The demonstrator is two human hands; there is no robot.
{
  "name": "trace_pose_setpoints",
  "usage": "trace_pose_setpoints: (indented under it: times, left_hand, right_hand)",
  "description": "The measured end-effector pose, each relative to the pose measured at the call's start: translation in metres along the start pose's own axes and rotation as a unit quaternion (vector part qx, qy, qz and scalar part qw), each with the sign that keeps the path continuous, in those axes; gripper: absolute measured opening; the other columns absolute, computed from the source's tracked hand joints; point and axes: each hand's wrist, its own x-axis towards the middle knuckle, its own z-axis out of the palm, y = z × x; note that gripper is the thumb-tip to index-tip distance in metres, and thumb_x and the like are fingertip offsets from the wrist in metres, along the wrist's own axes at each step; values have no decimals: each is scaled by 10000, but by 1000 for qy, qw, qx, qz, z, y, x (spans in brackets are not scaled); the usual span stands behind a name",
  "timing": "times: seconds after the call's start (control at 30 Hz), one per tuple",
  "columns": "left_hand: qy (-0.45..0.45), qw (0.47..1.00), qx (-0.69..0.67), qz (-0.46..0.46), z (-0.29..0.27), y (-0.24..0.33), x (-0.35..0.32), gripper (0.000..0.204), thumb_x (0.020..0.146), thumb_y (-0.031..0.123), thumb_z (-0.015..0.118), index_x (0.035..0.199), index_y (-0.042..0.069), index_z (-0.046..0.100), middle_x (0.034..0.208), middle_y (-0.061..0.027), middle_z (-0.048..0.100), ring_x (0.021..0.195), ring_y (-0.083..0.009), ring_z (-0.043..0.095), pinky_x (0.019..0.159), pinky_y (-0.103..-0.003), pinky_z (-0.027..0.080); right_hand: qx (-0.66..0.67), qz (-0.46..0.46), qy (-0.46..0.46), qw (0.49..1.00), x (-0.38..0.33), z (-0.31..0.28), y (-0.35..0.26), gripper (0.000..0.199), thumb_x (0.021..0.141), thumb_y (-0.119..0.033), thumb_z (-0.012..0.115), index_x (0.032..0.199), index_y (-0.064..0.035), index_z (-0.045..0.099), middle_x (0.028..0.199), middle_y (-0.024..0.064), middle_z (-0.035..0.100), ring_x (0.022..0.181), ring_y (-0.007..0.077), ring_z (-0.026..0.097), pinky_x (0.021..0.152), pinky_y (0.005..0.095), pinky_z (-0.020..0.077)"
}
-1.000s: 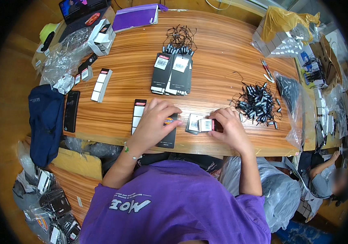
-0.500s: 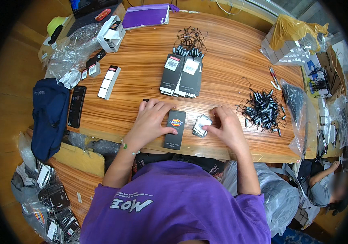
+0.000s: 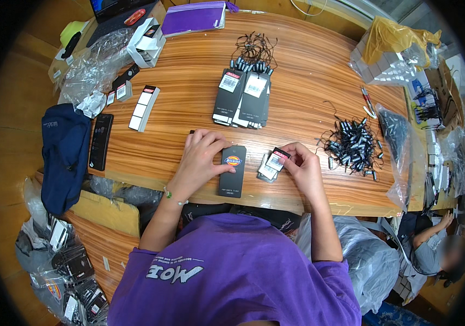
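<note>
My left hand (image 3: 202,155) curves over the table, its thumb pressing the left edge of a black hang tag (image 3: 232,182) with a coloured oval logo. The tag lies flat, and a small dark edge of something else pokes out by the hand's far fingers. Between thumb and fingers, my right hand (image 3: 302,163) pinches a small white label card (image 3: 276,162) with a black and red top, tilted up. Under it sits a small pile of similar white cards (image 3: 266,173), partly covered.
Beyond my hands lie strung black hang tags (image 3: 254,106) with bunched cords. Loose black cords (image 3: 352,144) are heaped at right, near pens (image 3: 367,100). A label strip stack (image 3: 143,110), a phone (image 3: 101,142) and a navy pouch (image 3: 64,157) lie left. Another person (image 3: 433,247) sits far right.
My right hand has lifted a label card from the small pile, its black and red top now showing. My left hand and the hang tag have shifted slightly left.
</note>
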Motion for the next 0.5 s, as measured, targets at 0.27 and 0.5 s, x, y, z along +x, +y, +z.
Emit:
trace_pose_setpoints:
  times: [0.27,0.5]
  left_hand:
    - [-13,999,-26,-22,-2,-1,4,386,585,210,767,886,52,584,947,-53,534,958,-226,452,845,-336,360]
    - [-61,941,-288,-166,0,-2,6,363,616,94,757,905,16,550,903,-67,546,761,-168,551,662,-274,439]
  right_hand:
    - [113,-23,-25,993,-6,5,-22,174,751,5,653,917,12,602,724,10,604,584,28,454,562,175,402]
    - [144,-18,-55,988,-7,17,-26,168,762,-18,650,923,5,607,767,40,633,653,54,523,630,209,428]
